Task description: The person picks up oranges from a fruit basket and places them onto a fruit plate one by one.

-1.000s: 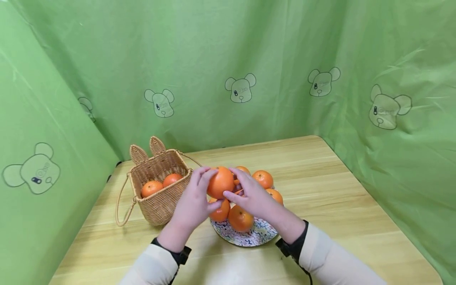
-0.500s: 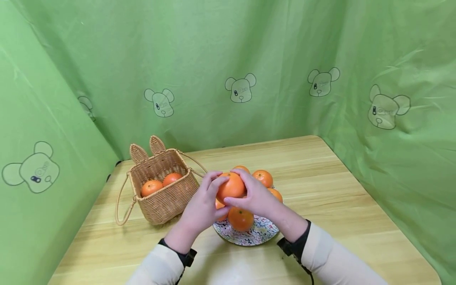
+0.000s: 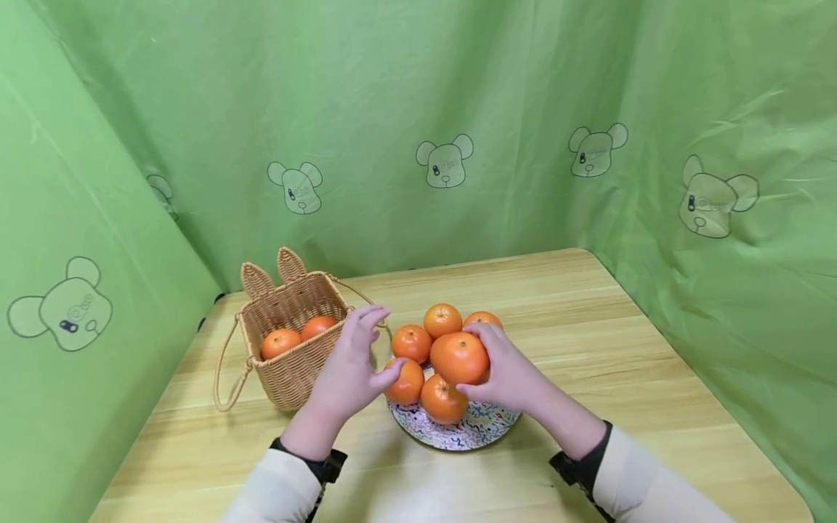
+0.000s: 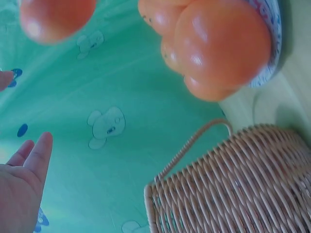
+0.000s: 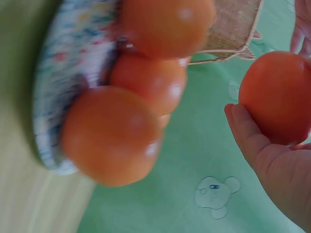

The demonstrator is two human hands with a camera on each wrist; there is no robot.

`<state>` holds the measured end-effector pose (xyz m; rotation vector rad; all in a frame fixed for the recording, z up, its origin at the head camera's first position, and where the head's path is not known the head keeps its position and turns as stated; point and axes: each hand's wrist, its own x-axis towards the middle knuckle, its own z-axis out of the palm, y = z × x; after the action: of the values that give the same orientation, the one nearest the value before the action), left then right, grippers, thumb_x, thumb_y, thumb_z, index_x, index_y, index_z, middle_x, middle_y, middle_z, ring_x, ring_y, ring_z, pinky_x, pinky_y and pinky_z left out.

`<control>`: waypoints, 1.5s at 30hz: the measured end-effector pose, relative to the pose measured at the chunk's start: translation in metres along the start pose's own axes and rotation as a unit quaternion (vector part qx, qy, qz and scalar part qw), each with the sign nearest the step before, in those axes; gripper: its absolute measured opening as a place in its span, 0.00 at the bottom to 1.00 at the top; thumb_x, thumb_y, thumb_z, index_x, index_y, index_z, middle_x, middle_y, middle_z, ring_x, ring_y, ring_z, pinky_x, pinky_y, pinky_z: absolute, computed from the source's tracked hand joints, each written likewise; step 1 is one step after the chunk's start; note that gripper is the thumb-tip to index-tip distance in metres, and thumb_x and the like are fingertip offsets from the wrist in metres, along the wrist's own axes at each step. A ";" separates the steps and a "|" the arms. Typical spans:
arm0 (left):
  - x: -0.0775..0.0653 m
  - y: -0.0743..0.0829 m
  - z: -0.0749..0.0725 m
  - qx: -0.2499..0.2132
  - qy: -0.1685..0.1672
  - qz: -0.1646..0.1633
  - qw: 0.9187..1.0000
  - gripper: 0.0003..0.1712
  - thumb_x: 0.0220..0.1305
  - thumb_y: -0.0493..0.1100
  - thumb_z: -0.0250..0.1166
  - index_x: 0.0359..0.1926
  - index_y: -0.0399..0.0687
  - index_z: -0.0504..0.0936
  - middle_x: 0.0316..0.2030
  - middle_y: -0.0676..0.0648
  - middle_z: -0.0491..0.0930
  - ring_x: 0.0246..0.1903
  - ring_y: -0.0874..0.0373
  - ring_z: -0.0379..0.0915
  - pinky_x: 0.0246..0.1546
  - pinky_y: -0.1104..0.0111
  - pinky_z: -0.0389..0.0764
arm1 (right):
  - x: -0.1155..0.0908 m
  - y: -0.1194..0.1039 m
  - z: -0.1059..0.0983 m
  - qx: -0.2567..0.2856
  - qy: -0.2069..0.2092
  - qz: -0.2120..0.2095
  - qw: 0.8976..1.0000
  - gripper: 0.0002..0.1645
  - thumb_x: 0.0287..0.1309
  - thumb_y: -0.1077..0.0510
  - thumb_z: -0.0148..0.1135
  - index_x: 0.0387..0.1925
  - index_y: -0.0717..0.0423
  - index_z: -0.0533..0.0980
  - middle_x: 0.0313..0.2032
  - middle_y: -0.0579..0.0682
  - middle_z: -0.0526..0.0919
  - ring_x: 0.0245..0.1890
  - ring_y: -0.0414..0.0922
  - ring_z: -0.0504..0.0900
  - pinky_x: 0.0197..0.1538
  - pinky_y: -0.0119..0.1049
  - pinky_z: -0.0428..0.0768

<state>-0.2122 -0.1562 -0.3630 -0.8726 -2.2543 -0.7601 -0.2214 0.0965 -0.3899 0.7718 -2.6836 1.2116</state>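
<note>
My right hand (image 3: 502, 369) grips an orange (image 3: 460, 357) between thumb and fingers, held over the plate. In the right wrist view the thumb and palm lie against this orange (image 5: 278, 97). My left hand (image 3: 345, 370) is apart from it, thumb and fingers spread with nothing between them, just left of the plate. A round plate (image 3: 458, 437) with a colourful squiggle pattern bears several more oranges (image 3: 404, 381). The held orange partly hides the ones behind it. In the left wrist view the left fingers (image 4: 39, 158) are spread in the air.
A wicker basket (image 3: 294, 381) with two rabbit ears and rope handles stands left of the plate, two oranges (image 3: 281, 343) inside. Its right handle (image 3: 356, 290) reaches close behind my left hand. Green curtain (image 3: 366, 87) encloses the wooden table (image 3: 575, 290) at the back and sides.
Both hands held the orange together and moved it slightly right. Now the left hand has let go and drawn back left, while the right hand has carried the orange further right.
</note>
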 end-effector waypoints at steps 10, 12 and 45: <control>-0.007 -0.006 -0.004 -0.034 0.006 -0.045 0.998 0.40 0.44 0.34 0.69 0.58 0.40 0.60 0.52 0.40 0.64 0.51 0.53 0.66 0.45 0.61 0.77 | -0.035 0.040 0.006 -0.067 -0.017 -0.034 0.997 0.47 0.27 0.50 0.77 0.53 0.57 0.66 0.51 0.51 0.69 0.49 0.46 0.70 0.51 0.46 0.72; -0.007 -0.006 -0.004 -0.038 0.003 -0.055 0.998 0.39 0.45 0.34 0.68 0.58 0.40 0.60 0.51 0.41 0.64 0.51 0.53 0.65 0.46 0.62 0.77 | -0.038 0.046 0.009 -0.084 -0.019 -0.036 0.996 0.48 0.27 0.49 0.76 0.54 0.58 0.66 0.50 0.51 0.70 0.49 0.47 0.71 0.51 0.47 0.73; -0.014 -0.012 0.009 0.038 -0.112 -0.140 0.983 0.32 0.51 0.44 0.66 0.57 0.42 0.67 0.49 0.45 0.69 0.37 0.60 0.64 0.43 0.64 0.73 | -0.031 0.057 0.025 -0.256 -0.075 -0.067 0.961 0.53 0.26 0.37 0.74 0.60 0.46 0.67 0.49 0.47 0.69 0.50 0.46 0.67 0.52 0.45 0.71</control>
<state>-0.2156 -0.1629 -0.3822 -0.6382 -2.6249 -0.7219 -0.2191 0.1231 -0.4541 0.9599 -2.8098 0.4031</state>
